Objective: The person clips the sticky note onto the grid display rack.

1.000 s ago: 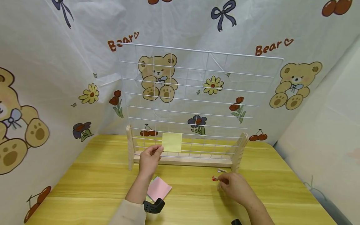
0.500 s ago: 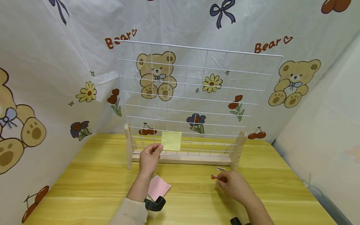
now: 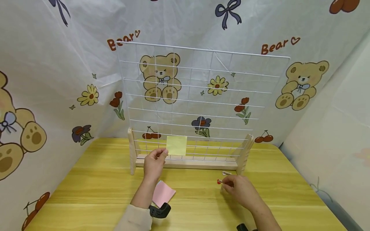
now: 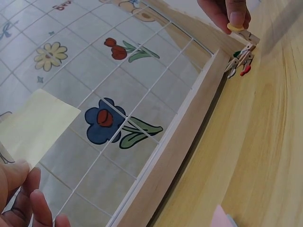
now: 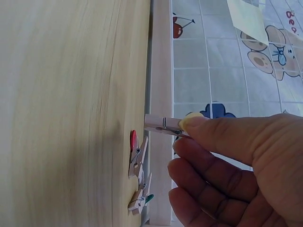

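Note:
In the head view my left hand (image 3: 153,165) pinches the lower left corner of a pale yellow paper square (image 3: 176,146) between thumb and fingers. The paper overlaps the lower rows of a white wire grid (image 3: 193,106), which stands upright in a wooden base (image 3: 199,164). Off to the right, my right hand (image 3: 241,191) pinches a small wooden clothespin (image 5: 163,124) with a yellow end, its jaws turned away from the fingertips in the right wrist view. Several more clothespins (image 5: 137,161), one red-tipped and one green-tipped, lie on the table close below that hand, beside the base.
A few paper squares, pink (image 3: 163,193) on top, lie on the wood-grain table (image 3: 196,199) beside my left forearm. A white cloth (image 3: 185,25) printed with bears and flowers hangs behind the grid and along the left. Black wrist devices (image 3: 160,210) are strapped on.
The head view has shifted slightly. Both hands keep nearly the same pose, the left on the yellow paper and the right by the clothespins.

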The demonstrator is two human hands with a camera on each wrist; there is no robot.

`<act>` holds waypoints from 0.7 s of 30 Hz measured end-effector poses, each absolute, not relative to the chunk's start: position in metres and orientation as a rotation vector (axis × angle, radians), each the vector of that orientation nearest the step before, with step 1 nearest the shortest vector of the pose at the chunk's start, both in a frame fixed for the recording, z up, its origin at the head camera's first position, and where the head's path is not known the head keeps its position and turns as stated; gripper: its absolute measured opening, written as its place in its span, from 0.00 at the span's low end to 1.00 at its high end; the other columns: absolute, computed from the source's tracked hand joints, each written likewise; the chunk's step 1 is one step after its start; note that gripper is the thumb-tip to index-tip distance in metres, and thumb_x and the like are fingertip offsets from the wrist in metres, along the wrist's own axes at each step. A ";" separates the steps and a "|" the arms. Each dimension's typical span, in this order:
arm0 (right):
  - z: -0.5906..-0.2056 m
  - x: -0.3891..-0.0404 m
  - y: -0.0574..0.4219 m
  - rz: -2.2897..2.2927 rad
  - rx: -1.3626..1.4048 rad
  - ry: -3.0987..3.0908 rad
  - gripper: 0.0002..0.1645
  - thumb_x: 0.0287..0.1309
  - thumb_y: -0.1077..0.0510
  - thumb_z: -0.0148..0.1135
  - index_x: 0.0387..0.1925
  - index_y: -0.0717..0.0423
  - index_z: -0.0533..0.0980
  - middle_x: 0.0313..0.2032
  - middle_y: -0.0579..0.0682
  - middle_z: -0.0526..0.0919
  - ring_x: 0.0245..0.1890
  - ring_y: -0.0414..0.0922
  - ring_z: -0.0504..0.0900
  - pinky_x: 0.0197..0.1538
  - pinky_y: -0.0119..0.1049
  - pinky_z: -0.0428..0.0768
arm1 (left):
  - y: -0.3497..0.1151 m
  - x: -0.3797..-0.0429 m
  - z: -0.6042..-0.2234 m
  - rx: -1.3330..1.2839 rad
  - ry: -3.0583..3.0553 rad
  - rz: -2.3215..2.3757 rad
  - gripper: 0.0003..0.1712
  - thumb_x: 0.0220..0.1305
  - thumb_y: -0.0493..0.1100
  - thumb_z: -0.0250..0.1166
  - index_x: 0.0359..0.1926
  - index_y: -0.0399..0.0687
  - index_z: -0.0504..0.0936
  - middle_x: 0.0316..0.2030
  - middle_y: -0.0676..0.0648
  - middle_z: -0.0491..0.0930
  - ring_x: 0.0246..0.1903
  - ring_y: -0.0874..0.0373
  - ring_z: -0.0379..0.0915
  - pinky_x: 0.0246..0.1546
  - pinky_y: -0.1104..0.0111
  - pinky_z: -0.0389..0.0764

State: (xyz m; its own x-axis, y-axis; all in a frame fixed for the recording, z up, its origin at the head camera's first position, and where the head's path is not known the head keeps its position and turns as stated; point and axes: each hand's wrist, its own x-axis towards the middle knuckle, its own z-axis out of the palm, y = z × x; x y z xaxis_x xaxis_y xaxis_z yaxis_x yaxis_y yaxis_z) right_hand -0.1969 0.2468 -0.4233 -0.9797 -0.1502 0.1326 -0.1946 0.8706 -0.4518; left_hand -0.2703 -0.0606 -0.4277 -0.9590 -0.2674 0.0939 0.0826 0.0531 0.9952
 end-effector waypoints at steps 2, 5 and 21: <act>-0.424 -0.197 0.246 0.718 0.265 -2.949 0.04 0.59 0.62 0.72 0.33 0.49 0.85 0.29 0.38 0.85 0.27 0.32 0.75 0.30 0.28 0.74 | -0.061 -0.270 -0.427 0.188 -2.079 -1.998 0.14 0.70 0.45 0.67 0.49 0.41 0.87 0.46 0.40 0.86 0.41 0.51 0.82 0.36 0.74 0.81; -0.424 -0.198 0.244 0.713 0.272 -2.942 0.04 0.59 0.62 0.71 0.33 0.49 0.85 0.29 0.38 0.85 0.27 0.32 0.75 0.31 0.28 0.74 | -0.061 -0.270 -0.427 0.191 -2.079 -2.006 0.14 0.70 0.45 0.67 0.50 0.41 0.87 0.46 0.40 0.86 0.41 0.49 0.81 0.37 0.74 0.80; -0.427 -0.199 0.233 0.703 0.385 -2.886 0.05 0.59 0.63 0.71 0.33 0.50 0.82 0.31 0.39 0.84 0.33 0.32 0.80 0.36 0.28 0.80 | -0.062 -0.272 -0.427 0.197 -2.052 -2.021 0.15 0.70 0.46 0.68 0.49 0.40 0.87 0.45 0.40 0.87 0.37 0.58 0.79 0.37 0.74 0.80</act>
State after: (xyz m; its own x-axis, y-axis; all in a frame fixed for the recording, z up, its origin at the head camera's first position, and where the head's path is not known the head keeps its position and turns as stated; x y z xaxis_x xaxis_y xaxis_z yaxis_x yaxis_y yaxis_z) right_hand -0.1986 0.2330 -0.4268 -0.9565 -0.2120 0.2004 -0.2804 0.8575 -0.4313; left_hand -0.2718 -0.0621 -0.4269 -0.9587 -0.2715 0.0849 0.0807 0.0264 0.9964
